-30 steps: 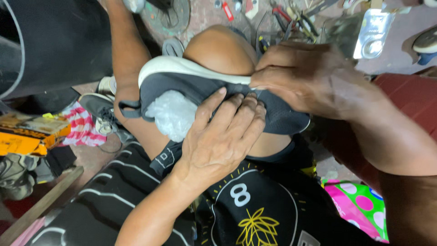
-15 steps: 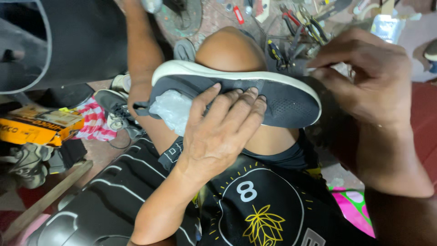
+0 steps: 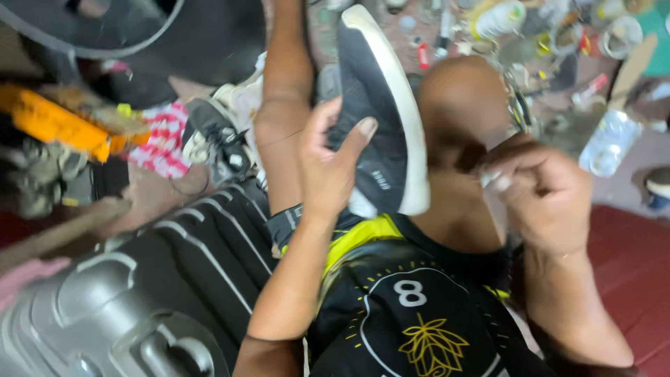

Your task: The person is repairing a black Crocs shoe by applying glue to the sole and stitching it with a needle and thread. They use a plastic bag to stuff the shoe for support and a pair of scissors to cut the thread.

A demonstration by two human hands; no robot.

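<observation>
Fingers (image 3: 363,132) of left hand (image 3: 328,167) grasp dark sneaker (image 3: 380,119) | right hand (image 3: 541,192) clenched, contents blurred | knee (image 3: 460,98) beside sneaker

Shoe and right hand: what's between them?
Head view: between the dark shoe, held by the left hand, and the right hand lies only the person's bare knee.

An orange-yellow flat box (image 3: 52,122) lay at the left edge, beside a red-and-white checked packet (image 3: 164,139). At the upper right, a clear plastic bottle (image 3: 611,143) lay on the floor among small blurred containers.
</observation>
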